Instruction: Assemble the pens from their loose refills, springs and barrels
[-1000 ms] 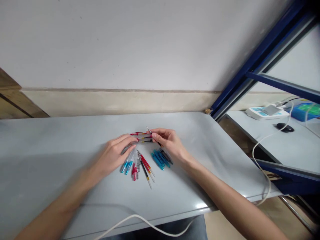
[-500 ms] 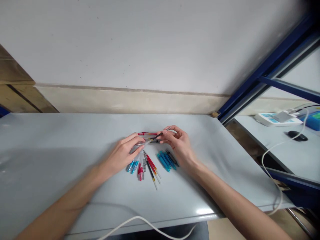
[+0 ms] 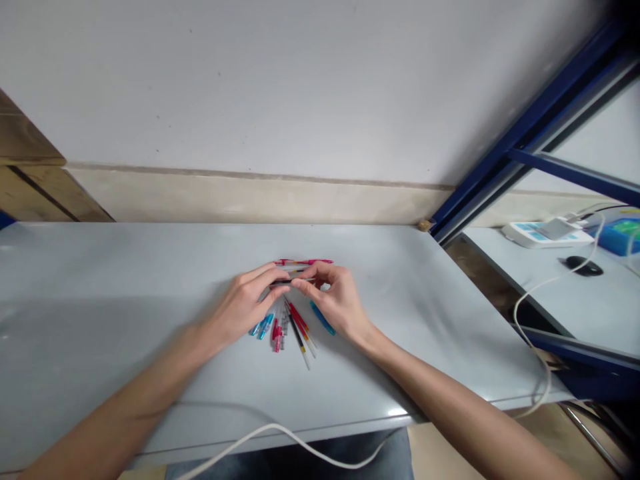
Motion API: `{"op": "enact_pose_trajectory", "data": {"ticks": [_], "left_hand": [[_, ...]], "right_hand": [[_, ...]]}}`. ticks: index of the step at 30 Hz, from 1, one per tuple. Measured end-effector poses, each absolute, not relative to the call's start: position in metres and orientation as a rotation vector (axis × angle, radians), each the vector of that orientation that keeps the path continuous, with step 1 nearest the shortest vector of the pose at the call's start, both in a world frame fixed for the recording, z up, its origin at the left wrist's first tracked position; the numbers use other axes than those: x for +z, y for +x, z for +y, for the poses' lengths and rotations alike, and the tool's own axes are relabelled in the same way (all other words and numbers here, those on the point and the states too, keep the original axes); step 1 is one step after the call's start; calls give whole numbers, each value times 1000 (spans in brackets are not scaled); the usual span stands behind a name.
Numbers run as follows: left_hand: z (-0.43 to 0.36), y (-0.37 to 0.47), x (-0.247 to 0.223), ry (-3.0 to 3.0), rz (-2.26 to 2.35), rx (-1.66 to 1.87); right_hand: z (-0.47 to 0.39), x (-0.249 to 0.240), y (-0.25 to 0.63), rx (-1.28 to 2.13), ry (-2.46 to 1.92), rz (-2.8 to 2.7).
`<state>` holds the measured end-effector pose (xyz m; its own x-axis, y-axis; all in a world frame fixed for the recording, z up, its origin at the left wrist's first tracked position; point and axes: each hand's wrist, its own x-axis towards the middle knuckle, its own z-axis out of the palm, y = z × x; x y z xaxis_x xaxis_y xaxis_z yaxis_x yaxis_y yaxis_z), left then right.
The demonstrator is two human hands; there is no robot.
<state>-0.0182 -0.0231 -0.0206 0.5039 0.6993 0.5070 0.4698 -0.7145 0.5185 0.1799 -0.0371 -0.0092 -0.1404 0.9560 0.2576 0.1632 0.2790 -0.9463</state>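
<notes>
My left hand [image 3: 250,300] is closed, its thumb and fingertips pinching what looks like a clear pen barrel. A slim dark pen refill [image 3: 283,283] lies in line with it, its far end held by the closed fingers of my right hand [image 3: 333,297]. Behind the fingertips lies a red pen [image 3: 313,261]; other slim parts there are partly covered. Nearer me, red and black refills [image 3: 300,327] fan out beside clear pen barrels with blue caps [image 3: 265,327] and a red cap [image 3: 277,337]. A blue pen part [image 3: 323,318] shows beside my right hand, which hides others.
The grey table [image 3: 150,267] meets the wall at the back. A white cable [image 3: 280,433] loops across the front edge. To the right, past a blue frame [image 3: 500,167], a second table holds a white device [image 3: 545,233] and a black mouse [image 3: 584,265].
My right hand has moved left and down, bringing the refill from a slant to nearly level against the piece in my left hand. My right hand now covers most of the blue and black parts.
</notes>
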Motion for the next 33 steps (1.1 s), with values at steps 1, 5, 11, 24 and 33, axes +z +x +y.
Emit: {"op": "enact_pose_trajectory", "data": {"ticks": [1, 5, 11, 24, 33], "left_hand": [[-24, -18, -20, 2462, 982, 1005], [-24, -20, -21, 2477, 1060, 976], [-11, -32, -24, 2352, 1349, 872], [-11, -30, -23, 2323, 1285, 797], [-13, -28, -23, 2317, 1252, 814]], "right_hand": [[-37, -10, 180, 1028, -1070, -1560], [-34, -7, 185, 1097, -1040, -1590], [-37, 0, 196, 713, -1015, -2044], [-43, -14, 185, 517, -1042, -2402], [-43, -10, 186, 734, -1036, -2285]]}}
